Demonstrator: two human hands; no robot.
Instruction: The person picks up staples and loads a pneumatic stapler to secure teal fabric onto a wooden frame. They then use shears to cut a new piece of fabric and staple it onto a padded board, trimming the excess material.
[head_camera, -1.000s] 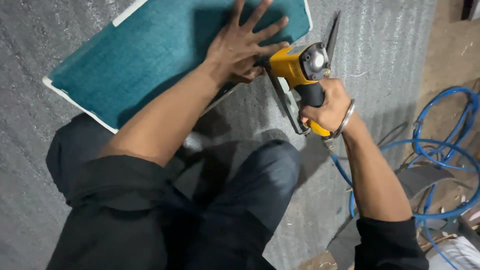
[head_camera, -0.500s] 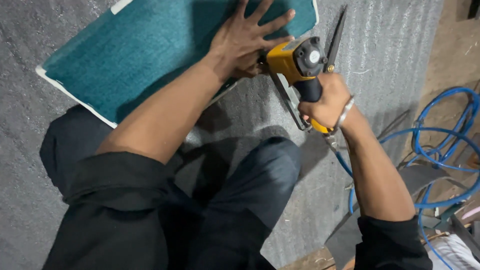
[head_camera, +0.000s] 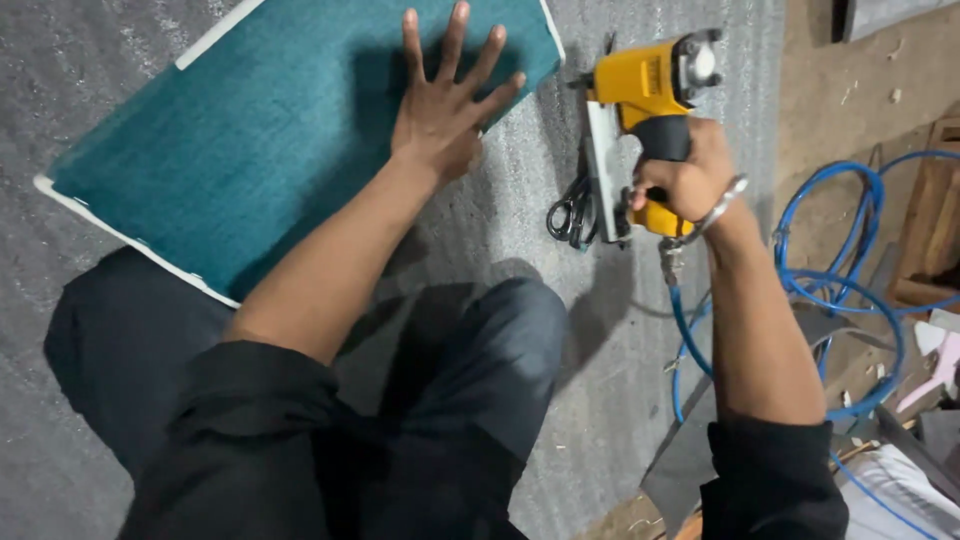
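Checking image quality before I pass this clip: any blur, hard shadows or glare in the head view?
Head view: mostly sharp; the left hand casts a dark shadow across the teal fabric-covered panel; the yellow pneumatic staple gun in the right hand shows a small bright glare on its round cap; bottom-right corner dim and cluttered.

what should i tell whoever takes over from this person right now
Left hand: flat, fingers spread, pressing on the teal panel near its right edge.
Right hand: gripping the handle of the yellow stapler, which is beside the panel, apart from its edge; the blue hose runs from the handle's base.
Panel lies on the grey sheet, white border showing along its lower left edge. Scissors lie on the sheet just left of the stapler.
Done: panel laid out and held down. Whether any fastening is in cannot be told.
Left: probably bring the stapler to the edge while the left hand holds the panel.
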